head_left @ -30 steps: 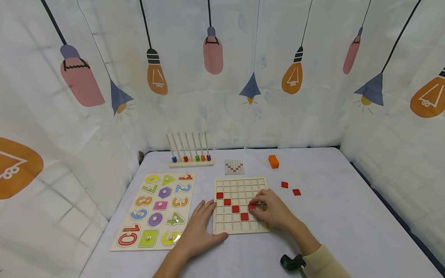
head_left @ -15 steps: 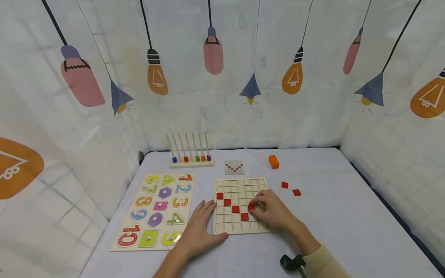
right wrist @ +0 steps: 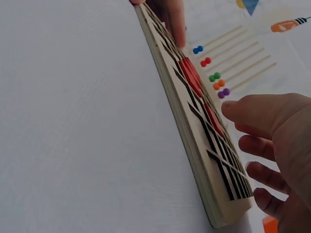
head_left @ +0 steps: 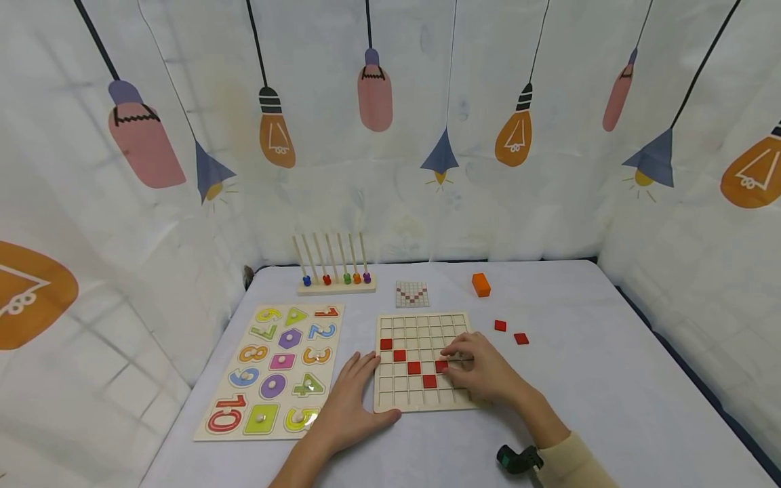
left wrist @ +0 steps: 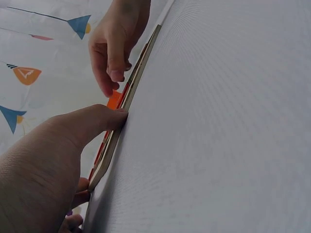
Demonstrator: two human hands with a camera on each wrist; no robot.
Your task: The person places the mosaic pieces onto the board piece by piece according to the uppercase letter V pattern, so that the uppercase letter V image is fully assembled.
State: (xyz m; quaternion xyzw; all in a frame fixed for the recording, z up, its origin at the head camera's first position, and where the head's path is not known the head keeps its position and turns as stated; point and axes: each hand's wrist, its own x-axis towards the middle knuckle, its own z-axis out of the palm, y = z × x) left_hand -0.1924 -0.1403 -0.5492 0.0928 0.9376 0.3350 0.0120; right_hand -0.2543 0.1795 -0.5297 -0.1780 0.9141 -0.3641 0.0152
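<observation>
A wooden grid board (head_left: 421,332) lies flat in front of me. Several red square tiles sit in its cells in a slanting line, and one more tile (head_left: 441,367) steps back up at the right. My left hand (head_left: 348,403) steadies the near left corner, its extended fingers along the left edge and its thumb at the front edge. Over the right part of the board hovers my right hand (head_left: 482,369), thumb and forefinger beside that last tile. In the right wrist view the fingers of the right hand (right wrist: 272,150) are loosely bent, apart, with nothing between them.
Two loose red tiles (head_left: 500,325) lie right of the board, an orange block (head_left: 481,285) behind them. A small pattern card (head_left: 412,294) lies beyond the board. Leftward are a number puzzle (head_left: 264,369) and a pegged bead rack (head_left: 337,288).
My right hand has let go of the red tile in the grid and drawn slightly to the right, its fingertips parting from it. My left hand has stayed in place.
</observation>
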